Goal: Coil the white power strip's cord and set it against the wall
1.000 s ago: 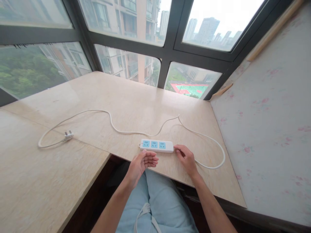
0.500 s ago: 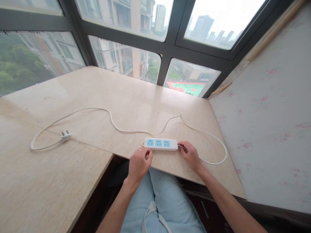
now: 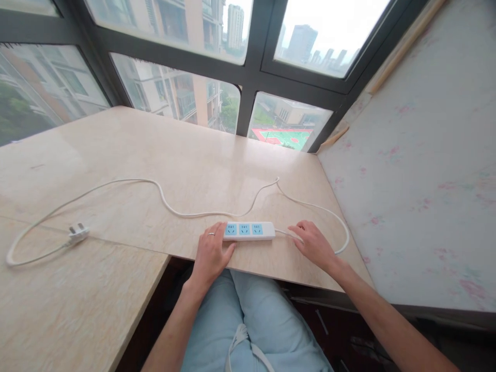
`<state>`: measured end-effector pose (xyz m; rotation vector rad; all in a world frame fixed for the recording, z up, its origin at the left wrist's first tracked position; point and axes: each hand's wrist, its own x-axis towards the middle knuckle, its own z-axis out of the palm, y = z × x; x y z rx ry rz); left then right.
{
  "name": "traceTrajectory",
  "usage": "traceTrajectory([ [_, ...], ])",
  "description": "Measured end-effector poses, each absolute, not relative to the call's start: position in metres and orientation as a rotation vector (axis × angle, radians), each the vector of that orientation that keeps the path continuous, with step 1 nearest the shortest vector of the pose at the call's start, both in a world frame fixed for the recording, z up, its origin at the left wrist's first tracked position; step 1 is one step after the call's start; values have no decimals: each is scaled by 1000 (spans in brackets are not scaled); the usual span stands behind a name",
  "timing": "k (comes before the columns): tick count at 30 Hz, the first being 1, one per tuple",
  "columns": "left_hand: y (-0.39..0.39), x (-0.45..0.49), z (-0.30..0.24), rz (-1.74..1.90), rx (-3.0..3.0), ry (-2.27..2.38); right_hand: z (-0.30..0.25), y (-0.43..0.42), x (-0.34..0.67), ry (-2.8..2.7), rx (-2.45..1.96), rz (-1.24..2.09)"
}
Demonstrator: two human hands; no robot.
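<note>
A white power strip [image 3: 250,230] with three blue sockets lies near the front edge of the beige marble sill [image 3: 186,155]. My left hand [image 3: 211,253] rests against its left end, fingers wrapped on that end. My right hand [image 3: 313,243] sits just right of the strip, fingers pinching the white cable [image 3: 174,209] where it leaves the strip. The cable loops right, then runs back across the sill to a white plug [image 3: 77,233] at the far left.
Large windows with dark frames [image 3: 248,77] stand behind the sill. A wall with flowered paper [image 3: 418,165] closes the right side. My legs in light blue trousers [image 3: 248,320] are below the sill's edge.
My left hand moved up from below the strip onto its left end. My right hand slid from the strip's right end out onto the cable. The view shifted to the right.
</note>
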<state>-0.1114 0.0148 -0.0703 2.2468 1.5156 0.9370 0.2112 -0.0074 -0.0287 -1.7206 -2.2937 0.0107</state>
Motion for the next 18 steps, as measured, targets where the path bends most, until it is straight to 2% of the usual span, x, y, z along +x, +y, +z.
traceTrajectory([
  [11,-7,-105,-59,848,2181,1370,-32,-18,239,-2229,-2209,-88],
  [18,-3,-105,-55,825,2156,1297,-49,18,261,-2169,-1767,2],
])
